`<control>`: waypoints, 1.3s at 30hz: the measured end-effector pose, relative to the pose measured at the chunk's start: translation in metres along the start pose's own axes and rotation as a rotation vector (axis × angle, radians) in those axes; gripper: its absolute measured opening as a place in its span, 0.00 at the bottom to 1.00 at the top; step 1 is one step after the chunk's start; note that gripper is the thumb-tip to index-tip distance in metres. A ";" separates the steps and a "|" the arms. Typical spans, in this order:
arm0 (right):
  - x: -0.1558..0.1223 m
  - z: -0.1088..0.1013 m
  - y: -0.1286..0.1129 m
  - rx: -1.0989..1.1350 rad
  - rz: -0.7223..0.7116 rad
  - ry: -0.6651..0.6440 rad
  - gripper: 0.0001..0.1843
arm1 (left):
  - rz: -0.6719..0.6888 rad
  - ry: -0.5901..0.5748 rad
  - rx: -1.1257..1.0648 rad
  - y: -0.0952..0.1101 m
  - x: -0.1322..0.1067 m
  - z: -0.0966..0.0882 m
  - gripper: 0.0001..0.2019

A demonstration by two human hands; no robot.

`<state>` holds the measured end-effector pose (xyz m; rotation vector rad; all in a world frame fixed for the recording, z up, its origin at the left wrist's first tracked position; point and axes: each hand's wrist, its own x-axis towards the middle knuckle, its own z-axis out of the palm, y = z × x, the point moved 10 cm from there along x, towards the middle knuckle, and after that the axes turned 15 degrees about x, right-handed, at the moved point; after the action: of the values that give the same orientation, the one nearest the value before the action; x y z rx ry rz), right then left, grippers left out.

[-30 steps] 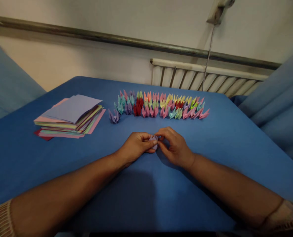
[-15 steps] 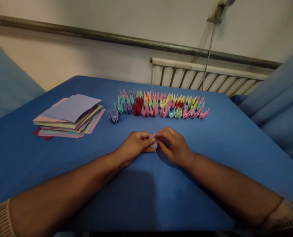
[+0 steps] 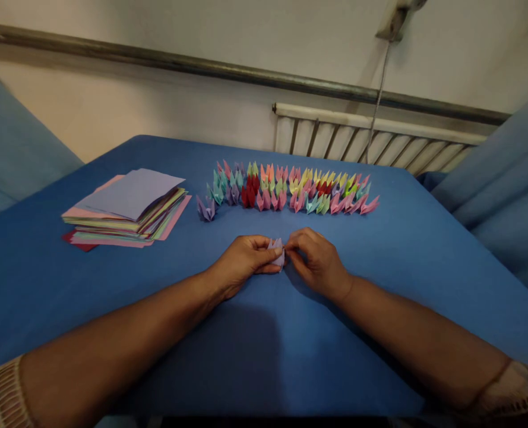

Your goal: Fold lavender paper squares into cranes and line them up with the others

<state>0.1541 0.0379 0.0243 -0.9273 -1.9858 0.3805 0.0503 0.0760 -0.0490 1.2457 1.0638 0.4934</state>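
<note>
Between my hands is a small lilac origami crane (image 3: 277, 252), with pointed tips standing up. My left hand (image 3: 248, 261) pinches its left side, thumb on the near face and fingers behind. At its right edge, my right hand (image 3: 315, 261) is closed in a pinch with thumb and forefinger; the exact bit of paper in that pinch is partly hidden. Beyond my hands, several finished paper cranes (image 3: 278, 199) in pink, red, yellow, green, teal and purple stand in rows. One purple crane (image 3: 206, 209) sits at the near left end of them.
A stack of coloured square paper (image 3: 130, 199) lies on the left of the blue-covered table (image 3: 335, 368), a lilac sheet on top. Behind the table are a wall, a pipe (image 3: 228, 71) and a radiator (image 3: 330, 131). Blue curtains (image 3: 504, 172) hang at both sides.
My right hand has shifted slightly right, its fingertips now at the crane's right edge, so more of the lilac paper shows. My left hand keeps its hold. The view has tilted very slightly.
</note>
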 end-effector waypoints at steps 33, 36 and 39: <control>-0.001 -0.002 0.000 0.153 0.024 0.054 0.07 | 0.027 0.095 -0.022 0.003 0.001 -0.008 0.15; -0.001 -0.003 0.001 0.182 0.036 0.077 0.07 | 0.029 0.099 -0.008 0.004 0.001 -0.008 0.15; 0.000 -0.003 0.004 0.223 0.079 0.093 0.07 | 0.043 0.109 0.011 0.005 0.001 -0.009 0.14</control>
<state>0.1588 0.0402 0.0239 -0.8670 -1.7848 0.5800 0.0448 0.0829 -0.0440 1.2651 1.1345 0.5940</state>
